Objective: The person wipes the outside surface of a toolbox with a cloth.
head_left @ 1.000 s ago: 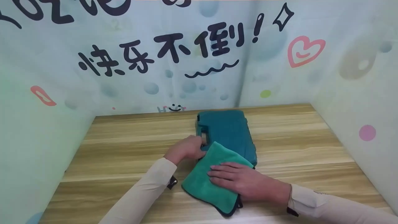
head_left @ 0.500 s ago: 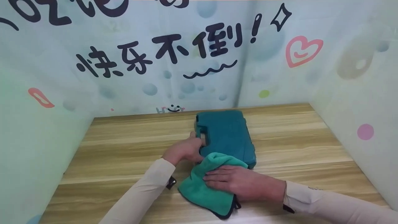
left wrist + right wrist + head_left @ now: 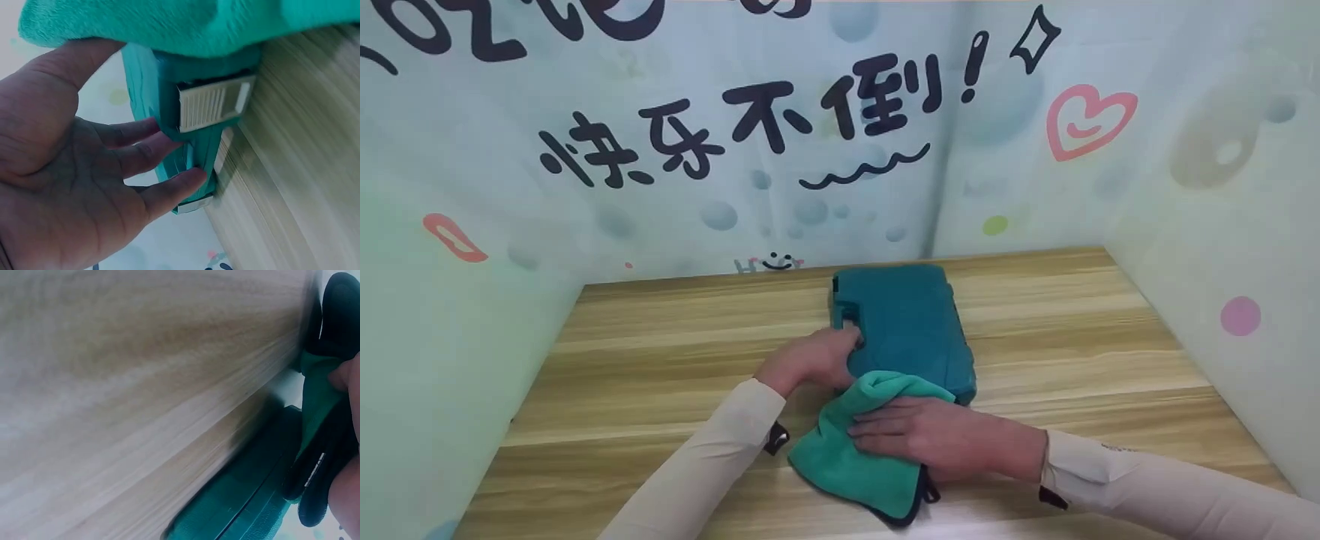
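Observation:
A teal plastic carrying case (image 3: 904,322) lies flat on the wooden table, its handle side to the left. My left hand (image 3: 814,360) holds the case at this side; in the left wrist view its fingers (image 3: 174,188) reach into the handle between two grey latches (image 3: 216,103). The left thumb runs under the edge of a green cloth (image 3: 169,22). My right hand (image 3: 930,435) lies over this green cloth (image 3: 859,457) with fingers extended, pressing it at the near end of the case. Dark trim edges the cloth, and its far part is folded over.
The wood-grain table (image 3: 660,375) stretches to both sides of the case. A printed fabric backdrop (image 3: 660,217) rises behind it, with pale side walls (image 3: 1200,247) left and right. The far end of the case is close to the backdrop.
My right hand has drawn the cloth a little toward me, off part of the case's top, and its far corner has folded over. The left fingers have shifted at the handle.

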`<control>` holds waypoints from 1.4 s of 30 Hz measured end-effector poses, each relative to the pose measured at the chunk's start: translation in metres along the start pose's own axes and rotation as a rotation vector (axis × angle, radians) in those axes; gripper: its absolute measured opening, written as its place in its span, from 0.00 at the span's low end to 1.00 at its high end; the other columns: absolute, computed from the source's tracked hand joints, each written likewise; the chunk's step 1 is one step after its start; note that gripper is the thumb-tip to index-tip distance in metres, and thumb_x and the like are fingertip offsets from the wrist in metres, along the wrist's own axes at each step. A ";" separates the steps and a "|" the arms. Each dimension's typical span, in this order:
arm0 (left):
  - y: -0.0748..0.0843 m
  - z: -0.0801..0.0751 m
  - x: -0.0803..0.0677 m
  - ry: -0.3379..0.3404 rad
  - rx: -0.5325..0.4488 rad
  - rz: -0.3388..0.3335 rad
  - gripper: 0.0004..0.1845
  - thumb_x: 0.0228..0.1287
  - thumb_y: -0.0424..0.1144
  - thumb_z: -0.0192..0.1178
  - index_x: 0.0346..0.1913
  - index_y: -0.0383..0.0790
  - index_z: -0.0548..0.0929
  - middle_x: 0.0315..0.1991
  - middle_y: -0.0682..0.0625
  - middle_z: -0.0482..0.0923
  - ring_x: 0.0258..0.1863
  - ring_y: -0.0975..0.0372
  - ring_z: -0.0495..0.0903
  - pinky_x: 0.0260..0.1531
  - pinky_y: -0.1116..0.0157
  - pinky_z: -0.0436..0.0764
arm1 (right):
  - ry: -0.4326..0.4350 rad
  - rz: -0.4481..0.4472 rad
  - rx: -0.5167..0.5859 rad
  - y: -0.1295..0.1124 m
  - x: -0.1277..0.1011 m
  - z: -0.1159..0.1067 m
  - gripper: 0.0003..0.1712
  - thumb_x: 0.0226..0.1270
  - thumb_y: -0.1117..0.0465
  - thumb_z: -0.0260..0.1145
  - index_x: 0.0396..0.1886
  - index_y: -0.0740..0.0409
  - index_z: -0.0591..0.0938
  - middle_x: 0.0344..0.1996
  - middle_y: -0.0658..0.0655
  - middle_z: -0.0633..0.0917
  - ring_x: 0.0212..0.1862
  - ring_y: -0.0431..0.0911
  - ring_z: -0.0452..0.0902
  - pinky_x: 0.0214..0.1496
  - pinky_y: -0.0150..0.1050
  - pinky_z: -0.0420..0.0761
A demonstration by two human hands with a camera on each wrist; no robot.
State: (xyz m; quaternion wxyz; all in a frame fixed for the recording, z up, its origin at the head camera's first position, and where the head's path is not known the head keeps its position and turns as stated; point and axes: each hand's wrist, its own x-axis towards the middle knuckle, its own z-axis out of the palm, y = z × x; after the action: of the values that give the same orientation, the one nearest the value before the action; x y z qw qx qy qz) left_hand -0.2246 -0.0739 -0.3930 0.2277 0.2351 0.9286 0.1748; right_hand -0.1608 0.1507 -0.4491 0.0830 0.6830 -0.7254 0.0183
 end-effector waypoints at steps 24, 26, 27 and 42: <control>0.011 -0.004 0.002 -0.029 0.177 -0.010 0.33 0.61 0.49 0.74 0.64 0.36 0.75 0.54 0.43 0.79 0.47 0.54 0.77 0.54 0.54 0.79 | -0.071 -0.003 -0.108 0.002 -0.002 0.002 0.27 0.78 0.63 0.61 0.74 0.57 0.72 0.71 0.53 0.73 0.73 0.43 0.62 0.76 0.40 0.51; 0.011 -0.005 0.002 -0.033 0.199 0.000 0.34 0.61 0.50 0.74 0.64 0.36 0.75 0.54 0.42 0.79 0.48 0.54 0.77 0.55 0.54 0.79 | -0.062 -0.004 -0.095 0.003 -0.008 0.001 0.28 0.77 0.63 0.61 0.74 0.57 0.72 0.70 0.54 0.74 0.73 0.43 0.63 0.75 0.40 0.52; 0.012 -0.005 0.001 -0.033 0.210 0.007 0.34 0.61 0.51 0.74 0.63 0.35 0.75 0.54 0.42 0.79 0.49 0.54 0.77 0.54 0.54 0.79 | -0.054 -0.004 -0.082 0.003 -0.011 0.000 0.27 0.77 0.63 0.61 0.73 0.58 0.72 0.70 0.54 0.74 0.72 0.43 0.64 0.75 0.40 0.53; 0.010 -0.004 -0.003 -0.036 0.208 -0.006 0.47 0.58 0.59 0.73 0.72 0.34 0.68 0.66 0.38 0.72 0.61 0.50 0.72 0.61 0.51 0.73 | -0.042 0.000 -0.009 0.016 -0.072 -0.008 0.35 0.65 0.63 0.73 0.72 0.56 0.74 0.68 0.53 0.76 0.71 0.42 0.66 0.73 0.43 0.61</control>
State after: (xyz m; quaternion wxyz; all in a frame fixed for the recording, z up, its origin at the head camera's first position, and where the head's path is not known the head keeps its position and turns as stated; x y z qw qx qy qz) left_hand -0.2211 -0.0681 -0.3848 0.2192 0.2580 0.9381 0.0726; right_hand -0.1716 0.2241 -0.4501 0.0710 0.6828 -0.7271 0.0007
